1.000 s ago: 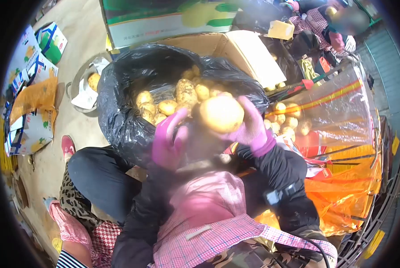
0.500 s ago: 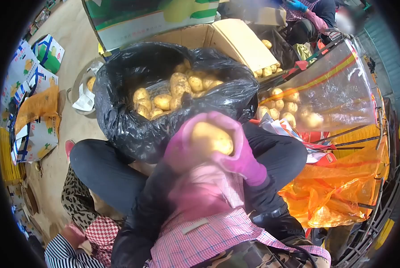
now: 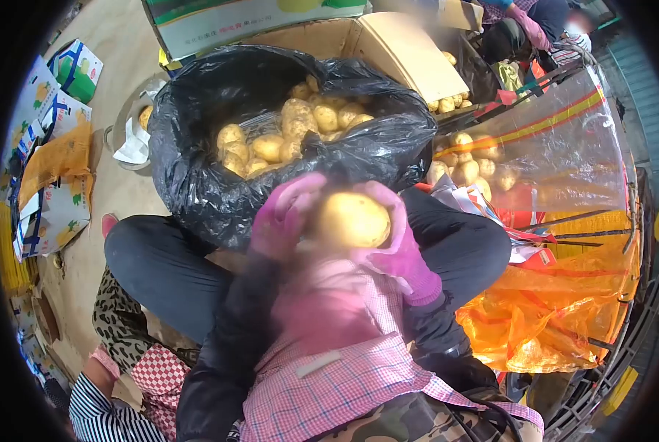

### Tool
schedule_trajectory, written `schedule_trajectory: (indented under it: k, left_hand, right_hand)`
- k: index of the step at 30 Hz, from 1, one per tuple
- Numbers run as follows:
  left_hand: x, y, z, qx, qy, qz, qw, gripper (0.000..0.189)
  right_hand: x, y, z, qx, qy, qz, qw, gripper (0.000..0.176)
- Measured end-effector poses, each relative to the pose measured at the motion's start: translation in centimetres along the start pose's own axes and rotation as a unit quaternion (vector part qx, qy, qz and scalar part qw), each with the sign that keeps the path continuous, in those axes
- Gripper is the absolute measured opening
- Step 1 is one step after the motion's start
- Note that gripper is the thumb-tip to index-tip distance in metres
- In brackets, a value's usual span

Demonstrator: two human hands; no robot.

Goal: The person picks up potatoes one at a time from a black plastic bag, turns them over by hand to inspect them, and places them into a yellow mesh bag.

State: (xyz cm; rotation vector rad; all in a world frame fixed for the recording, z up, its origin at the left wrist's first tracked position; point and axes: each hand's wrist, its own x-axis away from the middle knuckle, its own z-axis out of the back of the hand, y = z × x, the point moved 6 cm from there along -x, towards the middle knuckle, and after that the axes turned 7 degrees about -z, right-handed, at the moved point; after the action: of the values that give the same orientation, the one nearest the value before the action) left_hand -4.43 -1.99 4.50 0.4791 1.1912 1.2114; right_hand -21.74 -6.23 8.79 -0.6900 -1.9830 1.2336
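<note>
1) Black plastic bag (image 3: 197,202): open-mouthed, with loose potatoes (image 3: 268,147) heaped inside
2) Clear plastic sack (image 3: 565,158): pale potatoes show through its wall
3) Right grip (image 3: 397,247): gloved, closed around the held potato (image 3: 355,219), just nearer the body than the bag
4) Left grip (image 3: 289,214): blurred, loosely cupped beside that potato; contact cannot be told

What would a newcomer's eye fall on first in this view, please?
Probably the large yellow potato at the centre, in the purple-gloved right hand, with the left hand beside it. Just beyond sits an open black plastic bag of potatoes; bright orange mesh stands out at lower right.
</note>
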Motion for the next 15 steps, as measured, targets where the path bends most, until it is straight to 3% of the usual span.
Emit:
schedule_trajectory:
  k: [1,4,5,7,10,15]
  left_hand:
    - [0.0,-0.2,0.0,0.097,0.005,0.077,0.992,0.048]
    - [-0.6,0.9,-0.8,0.098,-0.085,0.045,0.991,0.052]
    - [-0.4,1.2,-1.1,0.181,-0.081,0.080,0.977,0.053]
    - [0.0,2.1,-2.0,0.341,-0.071,0.146,0.926,0.055]
    - [-0.4,2.1,-2.0,0.322,-0.084,0.187,0.924,0.075]
    - [-0.2,2.9,-2.2,0.360,-0.064,0.168,0.916,0.076]
  right_hand:
    - [0.0,-0.2,0.4,0.058,0.008,0.026,0.998,0.100]
    - [-0.4,-0.4,1.2,0.194,0.027,0.087,0.977,0.100]
    - [-0.4,-0.5,1.1,0.213,0.031,0.097,0.972,0.100]
    - [-0.3,-0.6,0.9,0.201,0.033,0.098,0.974,0.100]
    - [0.3,-1.5,0.0,0.113,0.031,0.050,0.992,0.097]
    - [0.6,-3.0,-0.9,-0.054,-0.014,-0.021,0.998,0.094]
